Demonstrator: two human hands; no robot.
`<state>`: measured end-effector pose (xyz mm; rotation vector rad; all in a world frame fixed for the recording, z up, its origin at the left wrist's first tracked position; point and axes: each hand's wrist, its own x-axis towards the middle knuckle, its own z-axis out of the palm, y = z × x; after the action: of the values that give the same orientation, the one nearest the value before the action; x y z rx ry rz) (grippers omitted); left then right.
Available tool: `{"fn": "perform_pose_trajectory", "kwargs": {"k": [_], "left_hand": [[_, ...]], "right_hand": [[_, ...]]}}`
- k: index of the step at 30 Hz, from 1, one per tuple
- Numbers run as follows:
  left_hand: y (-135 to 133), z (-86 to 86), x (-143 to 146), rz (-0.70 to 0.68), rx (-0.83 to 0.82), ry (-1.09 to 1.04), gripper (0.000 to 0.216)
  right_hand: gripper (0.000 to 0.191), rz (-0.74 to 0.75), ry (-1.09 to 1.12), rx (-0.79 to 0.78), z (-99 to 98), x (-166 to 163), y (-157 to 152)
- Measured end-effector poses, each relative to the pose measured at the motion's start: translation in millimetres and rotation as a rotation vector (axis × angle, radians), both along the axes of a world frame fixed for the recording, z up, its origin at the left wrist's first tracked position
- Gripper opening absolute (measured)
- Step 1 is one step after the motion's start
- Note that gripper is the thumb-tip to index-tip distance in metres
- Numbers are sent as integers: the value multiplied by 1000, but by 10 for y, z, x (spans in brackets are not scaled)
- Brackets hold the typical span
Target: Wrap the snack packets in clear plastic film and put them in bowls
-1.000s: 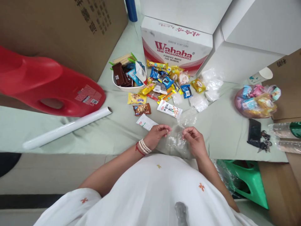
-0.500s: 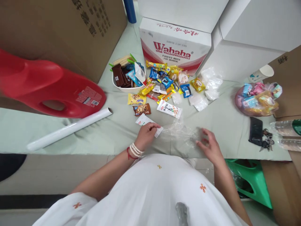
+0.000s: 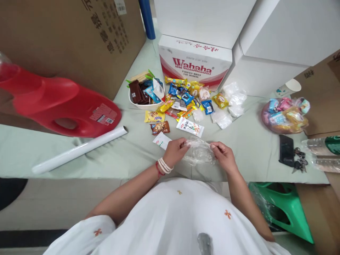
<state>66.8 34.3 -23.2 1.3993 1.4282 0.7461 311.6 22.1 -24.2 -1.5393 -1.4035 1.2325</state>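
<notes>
Both my hands pinch a clear plastic bag (image 3: 199, 154) just above the pale green table (image 3: 132, 156). My left hand (image 3: 176, 151) grips its left edge, and my right hand (image 3: 222, 154) grips its right edge. The bag hangs crumpled between them. A white snack packet (image 3: 161, 140) lies flat just left of my left hand. Beyond it rest a white and red packet (image 3: 190, 126) and a pile of several wrapped snacks (image 3: 186, 99). A white bowl (image 3: 145, 103) full of snacks stands at the pile's left.
A red jug (image 3: 58, 102) lies on its side at the left, with a white roll (image 3: 79, 148) in front of it. A Wahaha carton (image 3: 193, 63) stands behind the snacks. Clear bags (image 3: 231, 102), a pink bowl (image 3: 284, 115), a phone (image 3: 285, 150) and keys (image 3: 299, 163) are at right.
My right hand came back from the table to grip the clear bag. My left hand shifted right from the white packet to the bag's left edge, and the bag is lifted.
</notes>
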Motion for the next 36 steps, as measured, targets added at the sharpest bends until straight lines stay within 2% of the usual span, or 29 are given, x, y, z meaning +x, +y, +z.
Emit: {"fn": "perform_pose_trajectory", "kwargs": {"k": [3, 5, 7, 10, 12, 13, 15, 19, 22, 25, 27, 28, 29, 31, 32, 33, 34, 36], "left_hand": [[17, -97, -40, 57, -226, -397, 26], [-15, -123, -45, 100, -248, -478, 26], [-60, -116, -19, 122, -180, -426, 24], [-112, -62, 60, 37, -93, -324, 25], [-125, -22, 101, -35, -70, -287, 27], [-125, -8, 109, -49, -62, -275, 28], [-114, -5, 95, -17, -60, -268, 30], [-73, -93, 22, 213, -150, -344, 36], [-69, -169, -11, 340, -197, -340, 40], [-130, -170, -42, 406, -135, -264, 34], [-194, -133, -65, 432, 37, -106, 29], [-221, -110, -70, 371, 156, 1, 28], [-239, -90, -65, 237, 277, 104, 26], [-237, -70, -25, -174, 460, 260, 24], [-216, -74, 8, -361, 497, 306, 28], [-186, -90, 45, -483, 510, 355, 33], [-151, -115, 78, -525, 507, 420, 38], [-92, -184, 121, -480, 471, 560, 46]], "right_hand": [[44, -171, 114, -190, -45, 173, -81], [46, -196, 42, -159, -51, 269, -132], [46, -104, -92, -16, -14, 307, -152], [51, 173, -222, 166, 77, 231, -100], [47, 285, -218, 163, 105, 150, -27], [42, 294, -185, 127, 101, 123, 12], [37, 222, -65, 27, 65, 119, 77], [44, -129, 184, -124, -44, 252, 125], [51, -334, 241, -241, -100, 338, 90], [52, -393, 154, -267, -118, 378, 21], [51, -383, 87, -250, -110, 388, -16], [51, -373, 59, -244, -100, 388, -29], [51, -356, 36, -243, -87, 387, -37], [51, -321, -1, -244, -63, 392, -44], [50, -310, -17, -242, -53, 406, -44], [50, -307, -32, -234, -47, 434, -42], [49, -312, -50, -221, -45, 480, -37], [48, -334, -94, -194, -48, 633, -13]]}}
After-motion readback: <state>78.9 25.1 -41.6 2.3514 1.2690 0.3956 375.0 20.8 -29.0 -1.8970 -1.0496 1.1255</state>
